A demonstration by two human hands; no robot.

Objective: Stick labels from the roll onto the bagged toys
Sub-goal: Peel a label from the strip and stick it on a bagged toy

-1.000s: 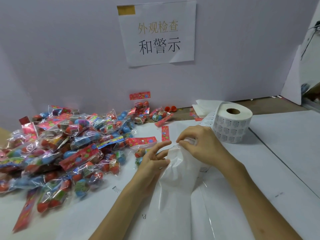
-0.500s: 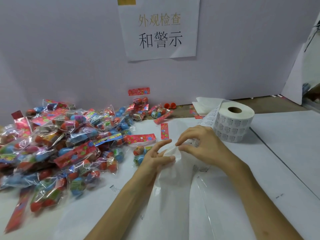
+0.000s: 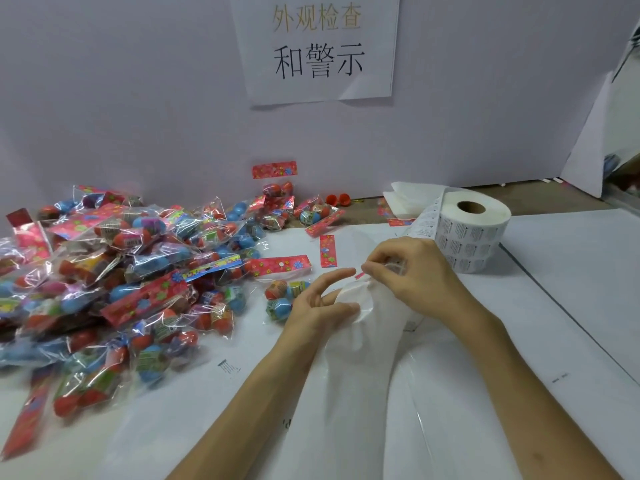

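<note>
A white label roll (image 3: 471,233) stands on the table at the right, and its printed strip (image 3: 426,220) runs down into my right hand (image 3: 419,275). That hand pinches the strip's end between curled fingertips and thumb. Just left of it, my left hand (image 3: 320,306) holds the top edge of a white plastic film (image 3: 363,327) between thumb and fingers, index finger stretched out. One bagged toy (image 3: 284,297) with a red header card lies directly left of my left hand. A big pile of bagged toys (image 3: 121,271) covers the table's left side.
A grey partition with a paper sign (image 3: 317,46) closes the back. Folded white sheets (image 3: 408,199) lie behind the roll. A loose red header card (image 3: 327,251) and several bagged toys (image 3: 277,206) lie near the wall. White paper (image 3: 571,278) covers the table to the right.
My hands stay close together at the film's top edge. The left hand has dropped slightly and the film's edge now curls over its thumb. The right fingertips have closed tighter on the strip.
</note>
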